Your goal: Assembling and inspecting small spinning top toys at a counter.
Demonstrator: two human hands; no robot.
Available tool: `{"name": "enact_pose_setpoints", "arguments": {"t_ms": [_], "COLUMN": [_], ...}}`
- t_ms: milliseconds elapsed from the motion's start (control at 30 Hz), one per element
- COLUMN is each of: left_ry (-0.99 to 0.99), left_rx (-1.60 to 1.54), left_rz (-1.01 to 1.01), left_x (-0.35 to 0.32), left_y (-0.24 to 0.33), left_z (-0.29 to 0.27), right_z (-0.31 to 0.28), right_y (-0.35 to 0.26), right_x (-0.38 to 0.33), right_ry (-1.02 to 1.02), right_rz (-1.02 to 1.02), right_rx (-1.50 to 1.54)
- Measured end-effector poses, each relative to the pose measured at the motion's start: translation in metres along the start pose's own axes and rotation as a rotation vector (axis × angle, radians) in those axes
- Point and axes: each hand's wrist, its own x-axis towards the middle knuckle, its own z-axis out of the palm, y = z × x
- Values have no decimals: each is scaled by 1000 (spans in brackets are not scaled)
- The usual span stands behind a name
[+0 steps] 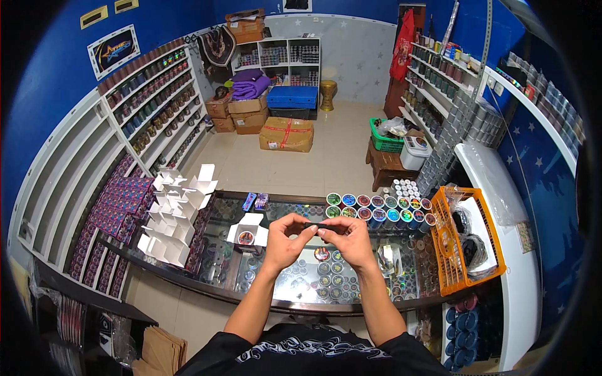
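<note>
Above the glass display counter [285, 282], my left hand [287, 243] and my right hand [348, 244] meet at the fingertips. Between them they pinch a small, thin black strip-like piece [315, 225]; its exact kind is too small to make out. Thumbs press from the near side, while the fingers curl over the far side. Just left of my left hand stands an open white-flapped box [248, 225], with a round colourful-topped container [245, 238] inside it. Beyond my right hand, rows of round containers with bright picture lids [379, 214] stand on the counter.
Several open white boxes [170, 219] crowd the counter's left end, beside stacked purple patterned boxes [119, 200]. Two small purple-blue packets [256, 201] lie at the far edge. An orange plastic basket [446, 250] occupies the right end. White-capped pieces [401, 188] stand behind the containers.
</note>
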Motion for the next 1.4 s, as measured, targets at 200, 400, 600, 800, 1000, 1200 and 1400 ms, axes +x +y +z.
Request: {"name": "enact_pose_setpoints", "arguments": {"t_ms": [200, 400, 600, 800, 1000, 1200, 1400], "left_ry": [138, 287, 270, 196, 248, 71, -187], "left_rx": [30, 6, -34, -167, 132, -311, -171], "left_rz": [5, 73, 183, 84, 232, -127, -205], "left_x": [-8, -11, -7, -5, -2, 2, 11], "left_y": [5, 5, 11, 11, 5, 3, -9], "left_z": [10, 9, -24, -97, -157, -196, -233], "right_z": [1, 30, 72, 135, 185, 218, 208], "right_y": [-6, 0, -4, 11, 29, 39, 50], "right_x": [1, 1, 12, 30, 47, 53, 56], "right_ry": [-38, 73, 24, 59, 94, 156, 82], "right_rz": [54, -86, -120, -160, -71, -58, 7], "right_rx": [112, 123, 239, 117, 180, 205, 39]}}
